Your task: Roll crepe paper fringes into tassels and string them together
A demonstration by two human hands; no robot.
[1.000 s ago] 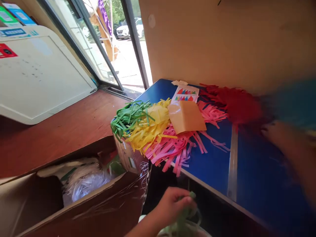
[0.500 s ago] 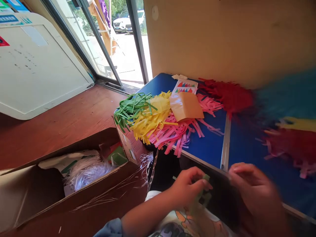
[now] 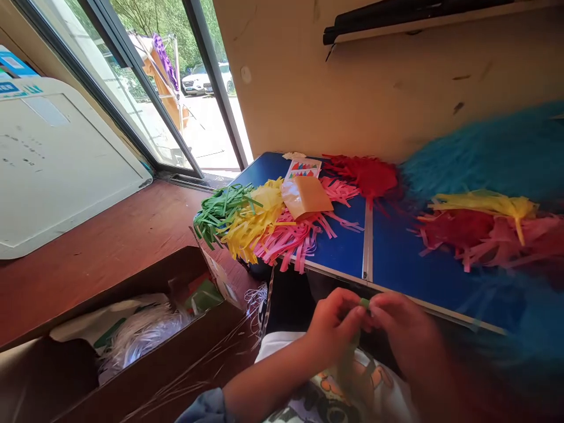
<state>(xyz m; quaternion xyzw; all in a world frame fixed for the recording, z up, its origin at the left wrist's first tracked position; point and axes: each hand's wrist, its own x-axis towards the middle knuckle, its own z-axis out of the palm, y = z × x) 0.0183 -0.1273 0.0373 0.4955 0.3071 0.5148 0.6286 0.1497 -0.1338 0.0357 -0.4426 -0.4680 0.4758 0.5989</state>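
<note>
Paper (image 3: 365,303) between left hand (image 3: 331,324) and right (image 3: 404,326)

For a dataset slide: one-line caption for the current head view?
Left hand and right hand meet at a green piece, beside a blue table strewn with coloured fringes.

From the person's head, we looked forward and down, taking in a wide sweep. The left hand (image 3: 332,326) and right hand (image 3: 405,329) showed close, at lower centre; the tabletop (image 3: 392,247) spread beyond them, the wall (image 3: 308,106) behind it, the glass door (image 3: 164,117) at upper left.
</note>
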